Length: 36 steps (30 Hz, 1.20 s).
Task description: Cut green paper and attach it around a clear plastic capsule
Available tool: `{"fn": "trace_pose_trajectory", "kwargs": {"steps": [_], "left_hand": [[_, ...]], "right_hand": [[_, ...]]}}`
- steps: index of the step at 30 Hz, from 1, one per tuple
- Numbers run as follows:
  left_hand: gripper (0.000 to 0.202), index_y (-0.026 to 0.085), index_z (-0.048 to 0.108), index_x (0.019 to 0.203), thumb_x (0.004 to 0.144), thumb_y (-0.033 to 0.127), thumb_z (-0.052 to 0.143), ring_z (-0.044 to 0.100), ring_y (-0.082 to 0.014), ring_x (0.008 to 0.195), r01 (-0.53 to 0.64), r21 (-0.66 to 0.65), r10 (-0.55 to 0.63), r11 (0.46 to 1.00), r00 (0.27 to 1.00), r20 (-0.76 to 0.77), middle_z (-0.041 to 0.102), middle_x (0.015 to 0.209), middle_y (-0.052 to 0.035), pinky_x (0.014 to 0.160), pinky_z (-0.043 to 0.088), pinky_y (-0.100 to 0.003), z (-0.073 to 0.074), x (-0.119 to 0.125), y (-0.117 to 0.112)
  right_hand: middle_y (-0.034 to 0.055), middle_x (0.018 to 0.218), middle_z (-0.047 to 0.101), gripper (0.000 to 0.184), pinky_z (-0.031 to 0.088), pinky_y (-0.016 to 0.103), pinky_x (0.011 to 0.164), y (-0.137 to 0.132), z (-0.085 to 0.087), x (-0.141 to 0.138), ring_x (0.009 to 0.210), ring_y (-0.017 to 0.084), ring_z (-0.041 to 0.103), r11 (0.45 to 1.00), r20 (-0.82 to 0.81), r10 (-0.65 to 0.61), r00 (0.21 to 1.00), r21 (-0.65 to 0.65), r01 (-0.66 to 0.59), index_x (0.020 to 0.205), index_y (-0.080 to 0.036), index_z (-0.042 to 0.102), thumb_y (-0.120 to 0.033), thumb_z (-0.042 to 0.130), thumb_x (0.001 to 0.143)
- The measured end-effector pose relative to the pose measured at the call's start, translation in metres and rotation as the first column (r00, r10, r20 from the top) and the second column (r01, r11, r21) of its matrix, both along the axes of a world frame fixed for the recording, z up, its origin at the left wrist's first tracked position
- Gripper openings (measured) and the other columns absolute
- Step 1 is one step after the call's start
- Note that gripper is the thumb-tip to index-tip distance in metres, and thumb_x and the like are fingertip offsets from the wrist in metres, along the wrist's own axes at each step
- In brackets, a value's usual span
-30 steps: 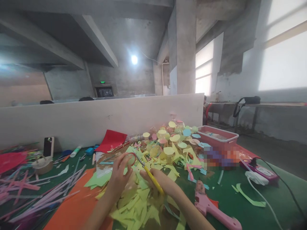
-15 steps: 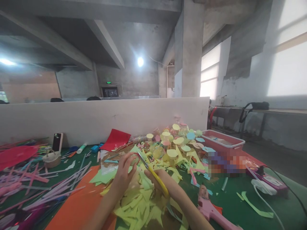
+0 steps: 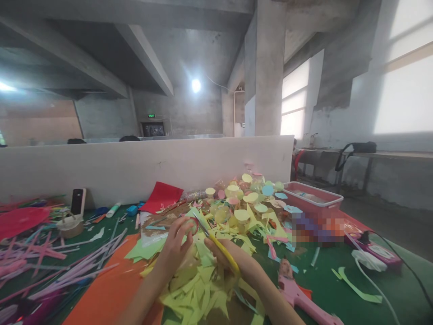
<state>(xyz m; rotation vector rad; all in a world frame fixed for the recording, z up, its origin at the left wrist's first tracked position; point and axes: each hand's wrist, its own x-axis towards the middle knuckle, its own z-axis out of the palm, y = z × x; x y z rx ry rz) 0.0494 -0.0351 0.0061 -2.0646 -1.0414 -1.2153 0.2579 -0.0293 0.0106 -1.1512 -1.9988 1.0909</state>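
Observation:
My left hand (image 3: pixel 177 239) is closed with its fingertips around a small round piece (image 3: pixel 194 225), greenish with a reddish rim; its exact kind I cannot make out. In my right hand (image 3: pixel 232 255) is a pair of scissors (image 3: pixel 223 253) with yellow handles. The metal blades point up and left, right beside the round piece. Beneath both hands lies a heap of yellow-green paper scraps (image 3: pixel 203 280). Just beyond them, several clear rounded plastic pieces with paper discs (image 3: pixel 242 215) in yellow, pink and blue are piled up.
A pink glue gun (image 3: pixel 297 293) lies right of my right forearm. Behind it stands a pink plastic bin (image 3: pixel 313 201). Orange sheet (image 3: pixel 111 280), pink strips (image 3: pixel 77 275) and a propped phone (image 3: pixel 78 201) are on the left. A white partition (image 3: pixel 149 162) closes off the back.
The round piece has turned slightly in my left fingers, with more of its reddish rim showing. Both hands stay almost in place; the whole view has shifted a little.

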Motion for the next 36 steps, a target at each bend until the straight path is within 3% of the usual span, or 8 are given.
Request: {"fn": "trace_pose_trajectory", "kwargs": {"steps": [6, 13, 20, 22, 25, 28, 30, 36], "left_hand": [[0.019, 0.022, 0.052, 0.110, 0.094, 0.015, 0.045, 0.055, -0.0197, 0.115, 0.001, 0.001, -0.001, 1.000, 1.000, 0.001, 0.056, 0.118, -0.0081, 0.099, 0.049, -0.037, 0.002, 0.000, -0.002], [0.023, 0.025, 0.052, 0.114, 0.095, 0.016, 0.042, 0.056, -0.0202, 0.117, 0.019, 0.010, -0.019, 1.000, 1.000, 0.007, 0.061, 0.116, -0.0054, 0.101, 0.048, -0.041, 0.004, 0.001, -0.001], [0.031, 0.022, 0.049, 0.121, 0.092, 0.033, 0.051, 0.053, -0.0272, 0.116, -0.181, -0.013, 0.180, 0.983, 0.968, 0.175, 0.055, 0.119, -0.0108, 0.099, 0.046, -0.047, -0.004, 0.001, 0.004], [0.037, 0.020, 0.048, 0.121, 0.090, 0.040, 0.053, 0.054, -0.0291, 0.113, -0.212, -0.057, 0.219, 0.976, 0.952, 0.214, 0.056, 0.116, -0.0116, 0.095, 0.047, -0.049, -0.004, 0.001, 0.005], [0.046, 0.019, 0.049, 0.121, 0.087, 0.049, 0.053, 0.060, -0.0296, 0.101, -0.205, -0.231, 0.259, 0.951, 0.936, 0.238, 0.061, 0.105, -0.0102, 0.085, 0.050, -0.048, -0.002, 0.001, 0.006], [0.049, 0.018, 0.051, 0.117, 0.085, 0.055, 0.052, 0.064, -0.0291, 0.089, -0.195, -0.443, 0.330, 0.875, 0.910, 0.252, 0.064, 0.092, -0.0075, 0.076, 0.052, -0.045, -0.002, 0.003, 0.005], [0.046, 0.018, 0.052, 0.114, 0.087, 0.055, 0.050, 0.065, -0.0276, 0.088, -0.159, -0.514, 0.336, 0.843, 0.901, 0.273, 0.066, 0.092, -0.0072, 0.076, 0.052, -0.042, -0.002, 0.004, 0.004], [0.039, 0.021, 0.056, 0.112, 0.088, 0.051, 0.050, 0.063, -0.0264, 0.097, -0.130, -0.419, 0.272, 0.899, 0.915, 0.299, 0.067, 0.106, -0.0080, 0.083, 0.050, -0.042, -0.003, 0.002, 0.004]], "right_hand": [[-0.0026, 0.054, 0.042, 0.050, 0.031, 0.024, 0.049, -0.003, 0.002, -0.001, 0.051, 0.012, 0.040, 1.000, 0.038, 0.003, 0.999, -0.029, -0.002, 0.062, -0.019, 0.046, -0.064, 0.045, 0.085], [-0.0032, 0.050, 0.040, 0.052, 0.029, 0.023, 0.048, -0.002, 0.000, -0.003, 0.051, 0.011, 0.038, 0.999, 0.085, 0.033, 0.996, -0.011, -0.032, 0.058, -0.020, 0.042, -0.065, 0.046, 0.085], [-0.0041, 0.051, 0.036, 0.054, 0.027, 0.023, 0.047, -0.004, 0.001, -0.004, 0.052, 0.011, 0.034, 0.999, 0.083, 0.026, 0.996, -0.045, -0.022, 0.058, -0.020, 0.040, -0.068, 0.048, 0.081], [-0.0038, 0.052, 0.037, 0.054, 0.027, 0.023, 0.047, -0.005, 0.003, -0.004, 0.051, 0.011, 0.036, 0.997, 0.066, 0.015, 0.998, -0.072, -0.010, 0.061, -0.020, 0.043, -0.070, 0.049, 0.081], [-0.0034, 0.053, 0.038, 0.054, 0.027, 0.024, 0.047, -0.006, 0.003, -0.003, 0.051, 0.012, 0.037, 0.997, 0.065, 0.001, 0.998, -0.077, 0.004, 0.063, -0.019, 0.046, -0.071, 0.047, 0.081], [-0.0034, 0.054, 0.036, 0.055, 0.029, 0.024, 0.050, -0.003, 0.000, -0.004, 0.054, 0.012, 0.036, 1.000, 0.082, -0.007, 0.997, -0.020, 0.008, 0.061, -0.020, 0.044, -0.070, 0.045, 0.083], [-0.0032, 0.055, 0.037, 0.055, 0.030, 0.024, 0.053, 0.001, -0.005, -0.005, 0.056, 0.012, 0.035, 1.000, 0.082, -0.006, 0.997, 0.022, 0.004, 0.060, -0.020, 0.042, -0.070, 0.044, 0.083], [-0.0039, 0.059, 0.035, 0.054, 0.030, 0.023, 0.052, 0.004, -0.008, -0.001, 0.057, 0.011, 0.034, 0.999, 0.035, 0.040, 0.999, 0.024, -0.041, 0.065, -0.019, 0.043, -0.070, 0.043, 0.084]]}}
